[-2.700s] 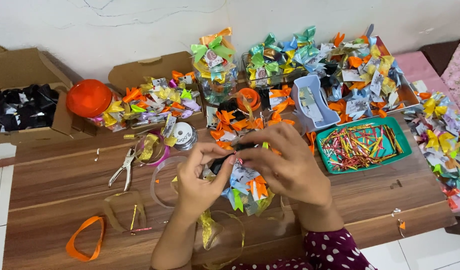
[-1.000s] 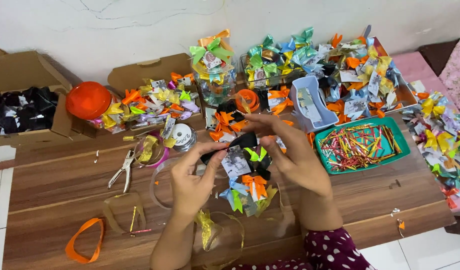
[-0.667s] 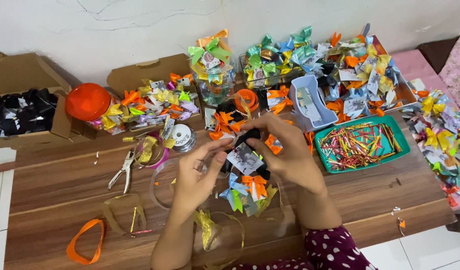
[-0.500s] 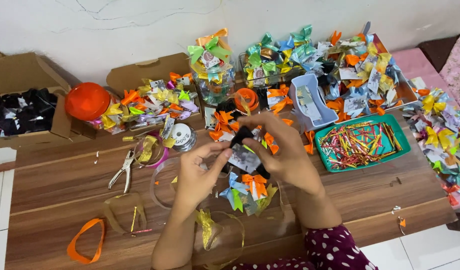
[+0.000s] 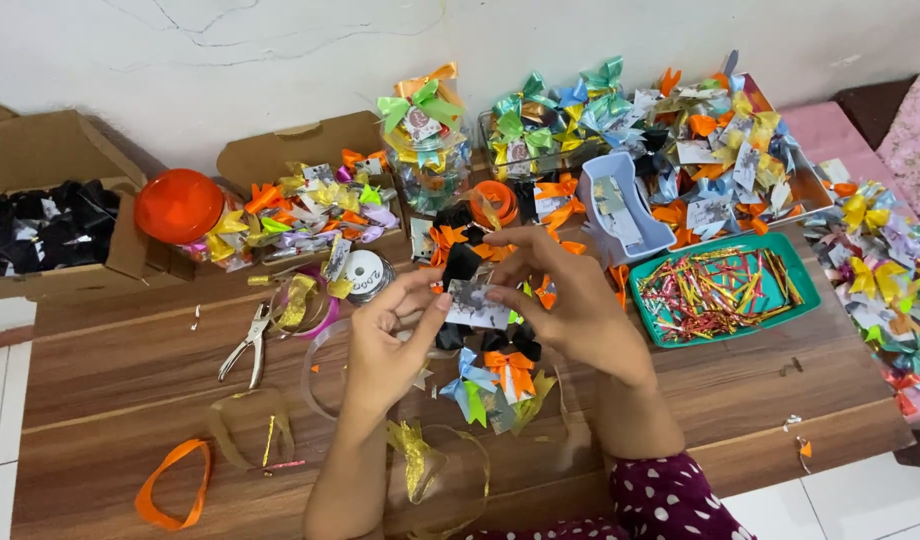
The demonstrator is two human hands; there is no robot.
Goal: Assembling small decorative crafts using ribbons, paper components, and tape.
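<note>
Both hands lifted slightly and drew closer; left hand (image 5: 385, 335) and right hand (image 5: 570, 300) pinched a small card (image 5: 477, 305) above the table (image 5: 110, 370). Steady fingertips mattered, keeping it clear of the bows (image 5: 500, 375).

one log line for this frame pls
left hand: pinches small card | right hand: pinches same card with black bow | below: orange bow | pliers: untouched on table
</note>
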